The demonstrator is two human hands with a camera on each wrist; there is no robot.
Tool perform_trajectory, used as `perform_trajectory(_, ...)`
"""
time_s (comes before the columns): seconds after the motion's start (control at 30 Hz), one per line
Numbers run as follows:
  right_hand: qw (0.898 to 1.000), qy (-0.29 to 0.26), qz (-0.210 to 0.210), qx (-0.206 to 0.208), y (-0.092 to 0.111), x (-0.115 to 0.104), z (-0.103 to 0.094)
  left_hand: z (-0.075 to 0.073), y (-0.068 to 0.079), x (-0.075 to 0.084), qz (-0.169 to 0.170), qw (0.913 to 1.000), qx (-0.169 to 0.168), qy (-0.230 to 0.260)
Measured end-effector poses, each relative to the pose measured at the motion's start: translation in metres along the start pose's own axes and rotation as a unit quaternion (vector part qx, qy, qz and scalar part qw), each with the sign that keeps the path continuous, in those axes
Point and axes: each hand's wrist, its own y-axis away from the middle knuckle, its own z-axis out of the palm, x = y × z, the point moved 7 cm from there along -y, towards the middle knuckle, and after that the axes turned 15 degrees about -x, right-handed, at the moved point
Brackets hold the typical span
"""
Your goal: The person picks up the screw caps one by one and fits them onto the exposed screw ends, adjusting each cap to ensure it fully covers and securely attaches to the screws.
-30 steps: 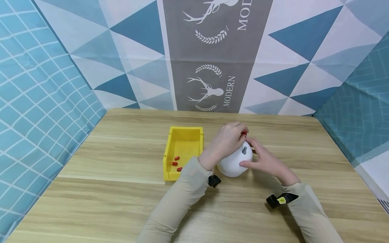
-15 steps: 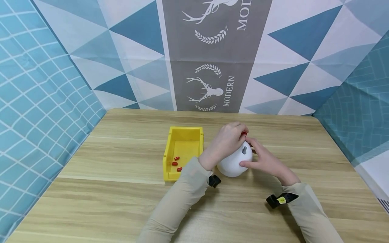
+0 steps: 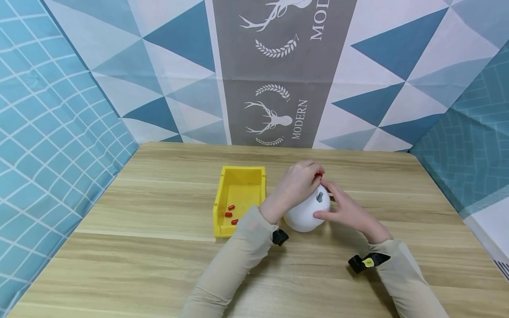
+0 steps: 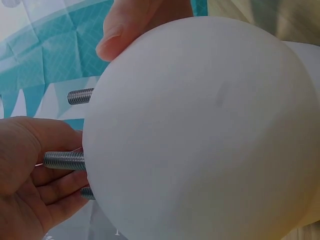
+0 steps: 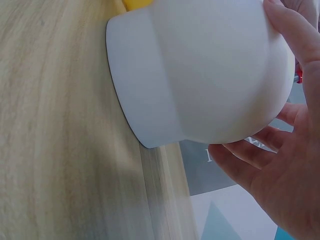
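Note:
A white rounded piece [image 3: 304,216] with a narrower base [image 5: 140,80] stands on the table, threaded metal studs [image 4: 65,160] sticking out of its top. My left hand [image 3: 296,183] reaches over it and pinches a small red cap [image 3: 318,175] at one stud. That cap also peeks out at the right edge of the right wrist view; my fingers hide most of it. My right hand [image 3: 343,212] grips the side of the white piece, thumb nearer me and fingers on the far side. Another stud [image 3: 320,197] shows bare between the hands.
Left of the white piece sits a yellow bin [image 3: 220,203]. Several red caps [image 3: 228,214] lie in its near end, partly behind the left forearm. The wooden table [image 3: 139,265] meets patterned cloth walls at the back and sides.
Almost nothing differs. Both hands stay at the white piece, with only a very slight shift of the left hand's fingers at the red cap.

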Motion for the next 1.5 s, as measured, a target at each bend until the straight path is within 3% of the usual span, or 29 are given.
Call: perform_trajectory(1.5,1.000,0.001,0.009,0.000,0.0001,0.0016,0.0008,0.0053,0.0018,-0.0028,-0.008,0.9996,-0.014,0.021)
